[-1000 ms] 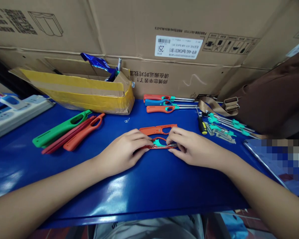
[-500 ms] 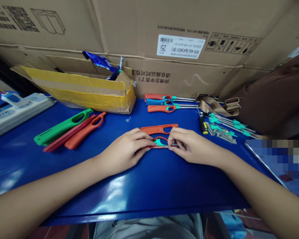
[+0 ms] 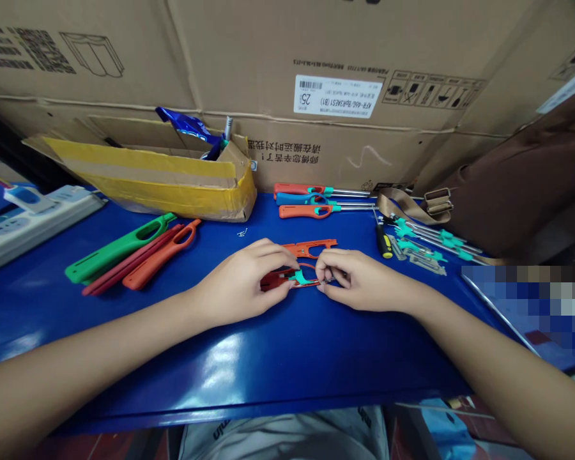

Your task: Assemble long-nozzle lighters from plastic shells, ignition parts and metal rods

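An orange-red lighter casing half (image 3: 271, 281) lies on the blue table with its inside up and a green trigger (image 3: 301, 277) in it. My left hand (image 3: 242, 281) curls over its left end, fingertips and thumb on either side by the trigger. At the other end, my right hand (image 3: 359, 278) pinches its fingers together by the finger loop. A small dark part shows behind those fingers, but what they hold is mostly hidden. Just beyond, the matching orange casing half (image 3: 306, 248) lies flat, partly covered by my left fingers.
Several casings, one a green casing (image 3: 110, 255), lie left. Assembled lighters (image 3: 299, 211) lie at the back. Right are a screwdriver (image 3: 384, 241), metal rods with green parts (image 3: 441, 237) and a strap (image 3: 395, 206). A taped cardboard box (image 3: 172, 185) and a power strip (image 3: 43, 217) stand left.
My left fingers have opened wider and shifted onto the trigger area, showing more of the casing's left end. My right hand keeps its pinch. The view has shifted slightly.
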The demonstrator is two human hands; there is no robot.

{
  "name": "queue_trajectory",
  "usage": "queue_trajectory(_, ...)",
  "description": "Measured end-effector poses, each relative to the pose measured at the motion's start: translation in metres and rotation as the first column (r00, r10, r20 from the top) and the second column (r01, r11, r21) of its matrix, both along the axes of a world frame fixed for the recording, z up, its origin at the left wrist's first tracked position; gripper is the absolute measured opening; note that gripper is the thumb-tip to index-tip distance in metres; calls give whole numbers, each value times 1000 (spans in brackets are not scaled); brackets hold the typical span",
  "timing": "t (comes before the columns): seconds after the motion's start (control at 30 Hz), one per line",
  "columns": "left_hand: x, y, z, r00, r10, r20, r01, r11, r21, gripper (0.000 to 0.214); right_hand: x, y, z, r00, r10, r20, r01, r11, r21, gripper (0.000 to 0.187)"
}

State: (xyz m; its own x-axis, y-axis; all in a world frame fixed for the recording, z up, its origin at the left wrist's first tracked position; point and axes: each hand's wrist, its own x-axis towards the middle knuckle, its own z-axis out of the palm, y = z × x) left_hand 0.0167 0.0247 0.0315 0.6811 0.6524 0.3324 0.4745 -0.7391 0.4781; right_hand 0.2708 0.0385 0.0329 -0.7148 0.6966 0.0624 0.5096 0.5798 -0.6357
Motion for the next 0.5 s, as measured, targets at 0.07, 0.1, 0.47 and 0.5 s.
queue_trajectory(0.07, 9, 6, 6, 999, -32, -15, 32, 999, 22, 21, 1, 1, -3, 1000, -20, -15, 20, 1000, -12, 9)
queue_trajectory(0.1, 14, 11, 8, 999, -46, -24, 47, 998, 39, 21, 1, 2, -4, 999, -28, -25, 27, 1000, -16, 9)
queue_trajectory(0.47, 64, 69, 10, 977, -166, -133, 173, 984, 43, 8, 8, 0, 1, 1000, -8, -6, 8, 994, 111, 10)
queue_trajectory(0.5, 67, 72, 8, 972, -185, -144, 192, 980, 42, 6, 8, 0, 2, 1000, -7, 4, 6, 994, 113, 10)
